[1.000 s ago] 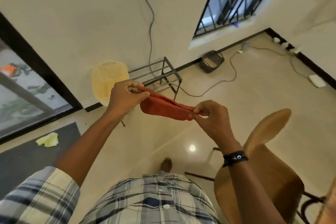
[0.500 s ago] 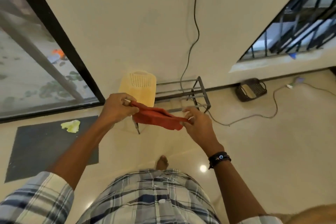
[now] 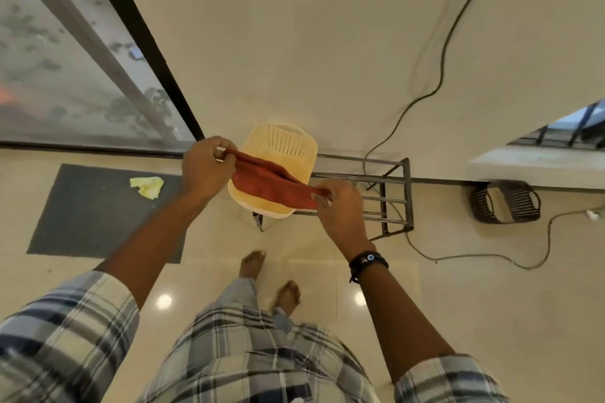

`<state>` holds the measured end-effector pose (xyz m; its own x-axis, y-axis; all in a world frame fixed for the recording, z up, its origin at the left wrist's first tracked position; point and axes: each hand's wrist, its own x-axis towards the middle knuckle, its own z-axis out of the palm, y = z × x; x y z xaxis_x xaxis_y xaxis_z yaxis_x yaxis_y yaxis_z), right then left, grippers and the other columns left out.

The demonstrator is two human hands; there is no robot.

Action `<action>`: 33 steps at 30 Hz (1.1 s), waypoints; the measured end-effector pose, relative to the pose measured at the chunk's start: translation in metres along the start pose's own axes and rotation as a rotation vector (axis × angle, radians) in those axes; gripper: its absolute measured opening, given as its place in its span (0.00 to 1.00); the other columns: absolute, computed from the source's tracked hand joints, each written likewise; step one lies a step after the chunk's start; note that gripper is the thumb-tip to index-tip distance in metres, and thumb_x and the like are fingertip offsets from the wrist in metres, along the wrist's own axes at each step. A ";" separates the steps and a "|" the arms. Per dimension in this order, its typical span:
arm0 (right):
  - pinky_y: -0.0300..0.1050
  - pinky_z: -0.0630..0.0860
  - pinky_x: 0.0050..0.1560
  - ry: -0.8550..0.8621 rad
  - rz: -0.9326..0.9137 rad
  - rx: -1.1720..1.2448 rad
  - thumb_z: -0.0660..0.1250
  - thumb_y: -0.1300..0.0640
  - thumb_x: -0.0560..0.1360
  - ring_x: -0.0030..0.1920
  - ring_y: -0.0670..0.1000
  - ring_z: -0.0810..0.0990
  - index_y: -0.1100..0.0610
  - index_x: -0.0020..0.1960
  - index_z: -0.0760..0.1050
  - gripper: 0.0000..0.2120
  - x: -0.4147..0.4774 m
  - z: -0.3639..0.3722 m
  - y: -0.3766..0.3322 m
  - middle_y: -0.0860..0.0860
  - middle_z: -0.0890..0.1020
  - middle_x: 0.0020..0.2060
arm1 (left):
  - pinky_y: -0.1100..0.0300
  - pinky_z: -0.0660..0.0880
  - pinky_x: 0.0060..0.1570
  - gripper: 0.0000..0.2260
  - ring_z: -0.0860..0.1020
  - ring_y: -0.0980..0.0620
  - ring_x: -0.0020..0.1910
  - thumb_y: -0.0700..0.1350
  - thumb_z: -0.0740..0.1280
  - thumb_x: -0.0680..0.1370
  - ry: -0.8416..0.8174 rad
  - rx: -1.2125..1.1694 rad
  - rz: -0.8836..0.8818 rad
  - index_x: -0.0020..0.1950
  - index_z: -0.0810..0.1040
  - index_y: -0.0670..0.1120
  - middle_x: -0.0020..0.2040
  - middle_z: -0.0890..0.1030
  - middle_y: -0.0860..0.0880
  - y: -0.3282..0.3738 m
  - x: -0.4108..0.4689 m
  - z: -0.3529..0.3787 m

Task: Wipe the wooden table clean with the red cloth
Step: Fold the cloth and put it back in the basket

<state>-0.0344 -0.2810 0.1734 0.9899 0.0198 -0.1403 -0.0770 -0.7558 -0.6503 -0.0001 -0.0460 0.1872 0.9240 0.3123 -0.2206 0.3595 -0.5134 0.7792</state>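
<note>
The red cloth hangs stretched in the air between both hands, above the floor. My left hand pinches its upper left end. My right hand pinches its lower right end; a dark wristband sits on that wrist. I stand on a pale tiled floor, bare feet below the hands. No wooden table is in view.
A pale yellow plastic basket sits on a low metal rack against the wall, right behind the cloth. A dark floor mat with a yellow rag lies left. A dark woven basket and a cable lie right.
The view has swung left: the wooden chair left the frame, and the yellow basket and rack are now directly behind the cloth. Both hands kept hold of the cloth.
</note>
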 end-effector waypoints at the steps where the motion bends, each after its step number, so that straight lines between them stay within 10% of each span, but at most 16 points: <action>1: 0.41 0.77 0.52 0.000 0.007 0.018 0.70 0.64 0.75 0.47 0.49 0.81 0.59 0.52 0.83 0.07 0.011 0.010 0.002 0.52 0.85 0.48 | 0.47 0.78 0.56 0.09 0.83 0.41 0.49 0.34 0.67 0.75 0.019 0.040 0.013 0.52 0.84 0.41 0.49 0.85 0.42 -0.005 0.013 0.005; 20: 0.27 0.70 0.51 -0.043 -0.003 -0.181 0.68 0.65 0.77 0.52 0.49 0.80 0.61 0.55 0.81 0.08 0.171 0.133 0.091 0.53 0.81 0.54 | 0.64 0.71 0.41 0.10 0.76 0.51 0.40 0.39 0.63 0.77 -0.123 0.393 0.256 0.51 0.83 0.44 0.46 0.83 0.45 -0.132 0.177 0.121; 24: 0.49 0.77 0.59 -0.234 -0.044 -0.404 0.62 0.68 0.78 0.53 0.55 0.80 0.62 0.54 0.80 0.09 0.167 0.158 0.107 0.54 0.79 0.56 | 0.44 0.73 0.56 0.10 0.74 0.38 0.56 0.38 0.63 0.76 -0.311 0.818 0.525 0.55 0.80 0.39 0.56 0.76 0.38 -0.154 0.176 0.139; 28: 0.63 0.35 0.77 -0.529 -0.219 -0.824 0.63 0.54 0.80 0.75 0.59 0.64 0.54 0.52 0.81 0.08 0.158 0.191 0.108 0.53 0.82 0.54 | 0.48 0.59 0.73 0.12 0.67 0.42 0.69 0.42 0.62 0.80 -0.772 1.281 0.762 0.62 0.79 0.45 0.67 0.73 0.44 -0.169 0.167 0.166; 33: 0.65 0.35 0.76 -0.792 -0.153 -0.902 0.63 0.47 0.79 0.69 0.57 0.72 0.49 0.51 0.78 0.08 0.156 0.222 0.108 0.48 0.84 0.49 | 0.44 0.58 0.75 0.15 0.74 0.46 0.66 0.50 0.70 0.77 -1.126 1.411 0.499 0.63 0.78 0.50 0.62 0.80 0.48 -0.178 0.167 0.183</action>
<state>0.0855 -0.2139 -0.0848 0.6102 0.3058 -0.7309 0.4573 -0.8892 0.0098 0.1139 -0.0487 -0.0962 0.3944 -0.3585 -0.8461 -0.6496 -0.7601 0.0193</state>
